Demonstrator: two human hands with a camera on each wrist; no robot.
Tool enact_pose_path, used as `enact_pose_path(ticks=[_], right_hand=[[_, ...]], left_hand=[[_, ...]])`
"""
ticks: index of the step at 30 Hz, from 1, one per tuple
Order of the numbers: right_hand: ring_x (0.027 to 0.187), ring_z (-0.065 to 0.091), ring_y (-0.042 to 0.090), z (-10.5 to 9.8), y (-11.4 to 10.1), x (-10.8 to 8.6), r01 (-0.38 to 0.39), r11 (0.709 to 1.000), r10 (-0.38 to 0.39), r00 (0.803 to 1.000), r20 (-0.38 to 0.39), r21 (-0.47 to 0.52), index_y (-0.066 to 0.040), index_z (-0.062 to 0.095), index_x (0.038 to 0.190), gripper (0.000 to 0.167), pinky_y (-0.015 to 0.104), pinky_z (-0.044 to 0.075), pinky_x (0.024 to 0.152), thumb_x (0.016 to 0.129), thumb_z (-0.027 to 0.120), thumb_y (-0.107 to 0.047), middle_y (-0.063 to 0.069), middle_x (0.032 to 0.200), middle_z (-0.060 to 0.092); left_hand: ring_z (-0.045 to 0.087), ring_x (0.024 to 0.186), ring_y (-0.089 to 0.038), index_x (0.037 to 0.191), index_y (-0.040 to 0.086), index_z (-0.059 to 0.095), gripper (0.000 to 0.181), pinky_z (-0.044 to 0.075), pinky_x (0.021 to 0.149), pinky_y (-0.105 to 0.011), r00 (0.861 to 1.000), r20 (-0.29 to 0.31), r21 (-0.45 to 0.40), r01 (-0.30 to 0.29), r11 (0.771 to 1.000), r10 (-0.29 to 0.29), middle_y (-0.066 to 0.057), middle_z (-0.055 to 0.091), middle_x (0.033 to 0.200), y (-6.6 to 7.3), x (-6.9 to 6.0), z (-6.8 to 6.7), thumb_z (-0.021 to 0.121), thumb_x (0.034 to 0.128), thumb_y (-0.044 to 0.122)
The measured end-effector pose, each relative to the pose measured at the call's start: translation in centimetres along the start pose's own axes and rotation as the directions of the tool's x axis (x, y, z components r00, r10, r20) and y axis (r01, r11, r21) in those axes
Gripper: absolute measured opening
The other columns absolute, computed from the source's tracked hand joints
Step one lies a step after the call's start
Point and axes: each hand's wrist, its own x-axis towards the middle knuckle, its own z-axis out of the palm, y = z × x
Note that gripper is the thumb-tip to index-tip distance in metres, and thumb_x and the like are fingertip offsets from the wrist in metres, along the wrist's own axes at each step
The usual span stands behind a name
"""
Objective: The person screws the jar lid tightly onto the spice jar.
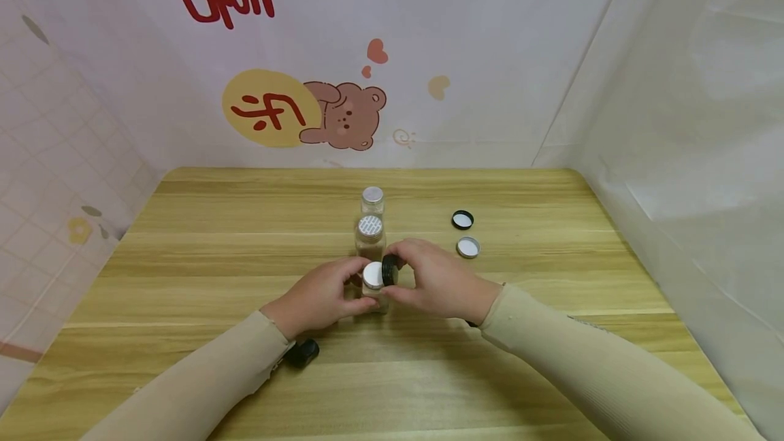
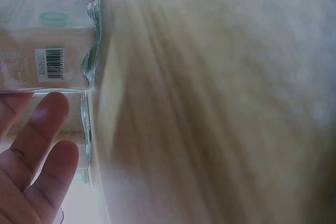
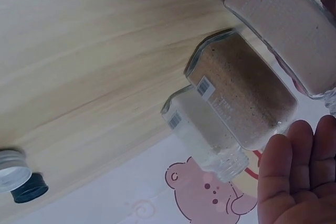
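White-topped clear glass jar (image 1: pixel 372 278) stands back from the wooden table's (image 1: pixel 398 393) near edge, left hand (image 1: pixel 324 292) pinching it, likely for steadiness; right hand (image 1: pixel 437 281) pinches a round black lid (image 1: pixel 390 270).

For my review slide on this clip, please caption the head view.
Left hand holds a glass jar; right hand pinches a black lid beside its white top; two jars stand behind.

A brown bear (image 1: pixel 350 118) is printed on the white backdrop (image 1: pixel 496 26). At the bear's left, a yellow disc (image 1: pixel 271 108) is marked with a red character. Orange-pink hearts (image 1: pixel 377 51) are set above it, a beige heart (image 1: pixel 438 87) and a spiral (image 1: pixel 401 137) to its right. Below the bear, a wood-grained desk (image 1: pixel 245 223) is seen; far left of it, a gridded sheet (image 1: pixel 55 107) is decorated with a yellow flower (image 1: pixel 78 230).
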Motion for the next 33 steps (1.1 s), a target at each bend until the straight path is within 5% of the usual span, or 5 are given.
enact_pose_path(ticks=[18,33], right_hand=[[0.101,0.065,0.014,0.79,-0.15,0.45,0.039,0.998,-0.037,0.998,-0.049,0.042,-0.008,0.067,0.121,0.041,0.032,0.057,0.092,0.09,0.086,-0.025,0.0,0.11,0.069],[0.101,0.065,0.013,0.96,-0.35,0.76,0.01,0.999,-0.01,1.0,-0.009,0.031,-0.009,0.068,0.124,0.042,0.032,0.057,0.092,0.091,0.085,-0.028,0.0,0.11,0.068]], left_hand=[[0.067,0.108,-0.009,0.123,0.03,0.065,0.037,0.059,0.093,-0.04,1.0,-0.004,0.0,0.001,1.0,-0.001,0.015,0.068,0.118,-0.17,0.02,0.06,0.082,0.0931,0.042],[0.067,0.108,-0.01,0.125,0.028,0.065,0.037,0.058,0.095,-0.038,1.0,-0.008,0.027,0.002,1.0,-0.002,0.012,0.069,0.119,-0.05,0.05,0.05,0.082,0.0934,0.037]])
